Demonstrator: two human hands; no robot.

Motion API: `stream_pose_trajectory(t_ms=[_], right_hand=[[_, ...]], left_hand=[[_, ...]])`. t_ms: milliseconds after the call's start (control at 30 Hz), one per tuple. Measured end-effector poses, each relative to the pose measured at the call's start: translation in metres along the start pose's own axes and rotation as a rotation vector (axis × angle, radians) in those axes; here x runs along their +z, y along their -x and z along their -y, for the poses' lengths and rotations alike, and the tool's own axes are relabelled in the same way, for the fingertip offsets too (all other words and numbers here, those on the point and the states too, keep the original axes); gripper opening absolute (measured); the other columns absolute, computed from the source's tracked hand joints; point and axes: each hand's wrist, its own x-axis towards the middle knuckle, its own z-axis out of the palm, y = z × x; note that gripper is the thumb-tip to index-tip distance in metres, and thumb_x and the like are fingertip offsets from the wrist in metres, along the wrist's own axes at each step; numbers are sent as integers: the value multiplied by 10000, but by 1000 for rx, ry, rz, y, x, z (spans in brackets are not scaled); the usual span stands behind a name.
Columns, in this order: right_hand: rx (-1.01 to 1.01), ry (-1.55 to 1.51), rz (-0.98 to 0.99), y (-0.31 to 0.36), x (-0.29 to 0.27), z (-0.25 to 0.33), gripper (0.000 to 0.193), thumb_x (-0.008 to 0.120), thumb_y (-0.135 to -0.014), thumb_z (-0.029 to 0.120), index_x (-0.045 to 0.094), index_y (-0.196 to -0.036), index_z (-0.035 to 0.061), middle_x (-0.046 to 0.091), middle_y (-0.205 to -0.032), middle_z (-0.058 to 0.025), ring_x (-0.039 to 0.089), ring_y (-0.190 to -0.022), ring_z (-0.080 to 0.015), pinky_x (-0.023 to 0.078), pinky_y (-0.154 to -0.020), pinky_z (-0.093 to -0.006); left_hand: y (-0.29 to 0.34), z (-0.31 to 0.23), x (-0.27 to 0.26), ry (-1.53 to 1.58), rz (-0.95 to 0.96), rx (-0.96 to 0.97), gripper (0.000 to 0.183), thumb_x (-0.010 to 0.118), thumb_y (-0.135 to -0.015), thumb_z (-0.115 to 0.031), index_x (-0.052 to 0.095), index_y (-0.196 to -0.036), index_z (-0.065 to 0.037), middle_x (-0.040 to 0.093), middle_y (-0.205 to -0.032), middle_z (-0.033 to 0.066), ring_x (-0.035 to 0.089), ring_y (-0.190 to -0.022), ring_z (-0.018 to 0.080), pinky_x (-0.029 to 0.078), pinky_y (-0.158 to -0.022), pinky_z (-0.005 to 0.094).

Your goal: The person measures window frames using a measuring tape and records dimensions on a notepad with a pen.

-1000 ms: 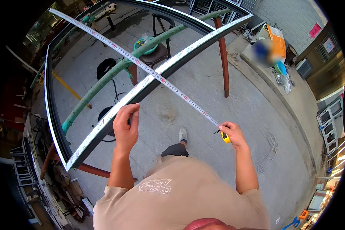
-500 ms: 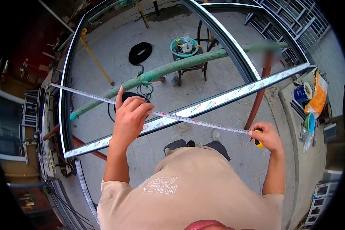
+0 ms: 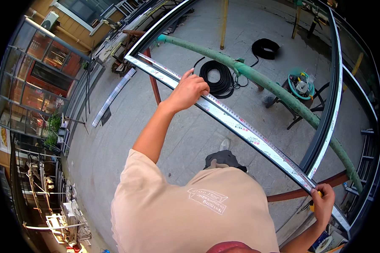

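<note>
A white-and-dark metal frame stretches before me, its near bar running from upper left to lower right. A measuring tape's blade is drawn out along this bar, from near its left corner to my right hand. My left hand is closed on the blade partway along, with the index finger stretched out. My right hand grips the tape measure's yellow case beside the bar, where a crossbar meets it; fingers cover most of the case.
A green pole passes under the frame, with reddish metal supports nearby. Coiled black strips lie on the floor beyond the near bar. A turquoise basin of small items sits on a chair. Wrapped profiles lie at left.
My view has turned left. The tape, which crossed the near bar at an angle, now lies along it. My right hand has brought the case to the bar.
</note>
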Motion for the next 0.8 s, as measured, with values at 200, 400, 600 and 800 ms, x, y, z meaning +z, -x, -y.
stream_pose_trajectory(t_ms=[200, 400, 600, 800], right_hand=[[126, -34, 20, 13, -75, -89, 99, 688, -887, 29, 590, -897, 24, 550, -802, -5, 528, -718, -77, 422, -639, -252], [146, -30, 22, 20, -98, -138, 87, 678, -897, 23, 592, -899, 28, 544, -795, -6, 517, -661, -78, 421, -610, -252], [85, -14, -65, 16, -95, -152, 94, 676, -904, 22, 581, -904, 28, 522, -795, -3, 505, -658, -84, 416, -598, -261], [95, -24, -83, 15, -96, -154, 110, 678, -906, 21, 569, -893, 18, 516, -814, -15, 519, -701, -92, 422, -624, -268]], left_hand=[[2, 47, -3, -183, -69, -94, 60, 684, -908, -92, 726, -948, -106, 697, -981, 34, 630, -1072, 277, 436, -1056, 477], [12, 72, 4, -281, -88, -117, 83, 659, -885, -68, 705, -941, -109, 694, -975, 38, 627, -1007, 276, 523, -885, 407], [18, 73, 12, -232, -173, -218, 128, 631, -898, -60, 686, -1007, -98, 678, -987, 67, 652, -996, 301, 549, -844, 428], [26, 79, 20, -180, -226, -256, 126, 629, -908, -83, 709, -1002, -110, 669, -1026, 72, 659, -1034, 315, 554, -868, 438]])
